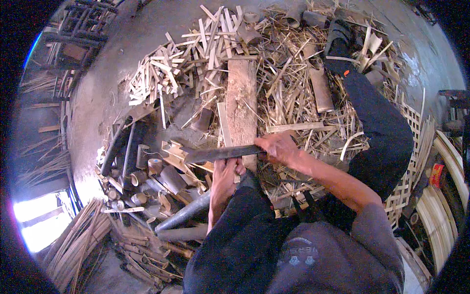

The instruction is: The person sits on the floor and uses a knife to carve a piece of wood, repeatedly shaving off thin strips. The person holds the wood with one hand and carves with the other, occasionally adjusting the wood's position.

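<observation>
Head view, right hand (280,147) gripping knife (223,154), left hand (225,175) clasping strip (223,122), stick-littered floor (180,115), bright opening (41,223)

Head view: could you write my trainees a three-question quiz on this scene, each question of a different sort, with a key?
1. Multiple choice: In which part of the picture is the heap of short pale pieces? A: lower right; B: upper left; C: lower left.
2. True or false: The right hand grips the knife.
3. Fill in: The left hand holds a thin, pale ____ beside the wooden board.

Key: 1. B. 2. True. 3. strip.
</observation>
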Demonstrator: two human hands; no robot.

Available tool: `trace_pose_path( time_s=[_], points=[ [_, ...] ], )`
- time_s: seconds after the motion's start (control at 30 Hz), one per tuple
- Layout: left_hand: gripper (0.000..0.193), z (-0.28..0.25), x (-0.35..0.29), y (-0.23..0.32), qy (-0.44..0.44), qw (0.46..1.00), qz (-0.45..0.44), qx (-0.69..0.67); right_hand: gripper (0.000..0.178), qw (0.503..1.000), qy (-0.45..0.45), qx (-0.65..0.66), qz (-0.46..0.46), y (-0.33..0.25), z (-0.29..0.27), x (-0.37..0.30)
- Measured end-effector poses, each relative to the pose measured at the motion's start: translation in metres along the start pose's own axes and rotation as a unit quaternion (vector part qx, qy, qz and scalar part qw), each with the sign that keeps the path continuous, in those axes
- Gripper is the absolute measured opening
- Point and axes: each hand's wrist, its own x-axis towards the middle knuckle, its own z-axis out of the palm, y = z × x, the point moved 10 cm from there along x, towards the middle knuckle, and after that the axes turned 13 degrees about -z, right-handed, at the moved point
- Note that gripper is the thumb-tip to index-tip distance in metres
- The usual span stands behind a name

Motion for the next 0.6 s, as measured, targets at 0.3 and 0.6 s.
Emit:
trace_pose_path(
  time_s=[0.3, 0.6],
  points=[
    [0.025, 0.029, -0.054, 0.001, -0.067, 0.997, -0.026, -0.020, 0.019, 0.971, 0.075, -0.033, 0.223, 0.122, -0.027, -0.015],
    [0.040, 0.028, -0.021, 0.000, -0.017, 0.998, -0.042, -0.045, 0.013, 0.994, 0.093, 0.056, -0.027, 0.018, -0.004, -0.002]
  ],
)
